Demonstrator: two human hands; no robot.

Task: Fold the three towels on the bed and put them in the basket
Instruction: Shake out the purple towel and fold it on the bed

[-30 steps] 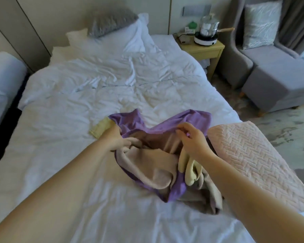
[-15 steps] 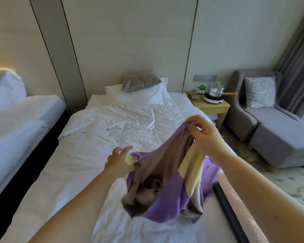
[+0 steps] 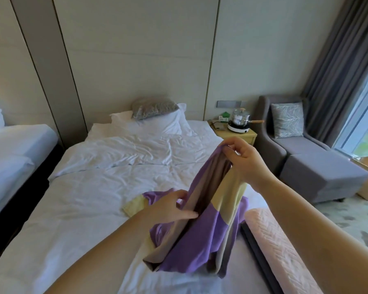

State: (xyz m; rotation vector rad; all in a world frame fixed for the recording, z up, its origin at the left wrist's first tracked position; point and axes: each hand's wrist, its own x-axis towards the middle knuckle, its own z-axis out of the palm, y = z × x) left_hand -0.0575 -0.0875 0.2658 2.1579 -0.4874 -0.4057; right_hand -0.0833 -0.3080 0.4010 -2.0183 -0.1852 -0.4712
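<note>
R hand (image 3: 244,160): fingertips pinch the top edge of the purple/brown/yellow towel bundle (image 3: 202,236), held up over the bed's (image 3: 94,187) near right part. L hand (image 3: 170,206): thumb + fingers hold a fold lower down. The cloth's bottom rests on the bed, and a yellow corner (image 3: 134,205) lies on the sheet by the L hand.

Risk: it looks like >1 towel tangled together, so pulling up may drag the rest along or off the bed's right edge. The thin pinch could also slip. There's no basket I can pick out.

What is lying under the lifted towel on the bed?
Behind and beneath the lifted towel, purple cloth with a yellow corner lies on the bed. The rest is covered.
</note>
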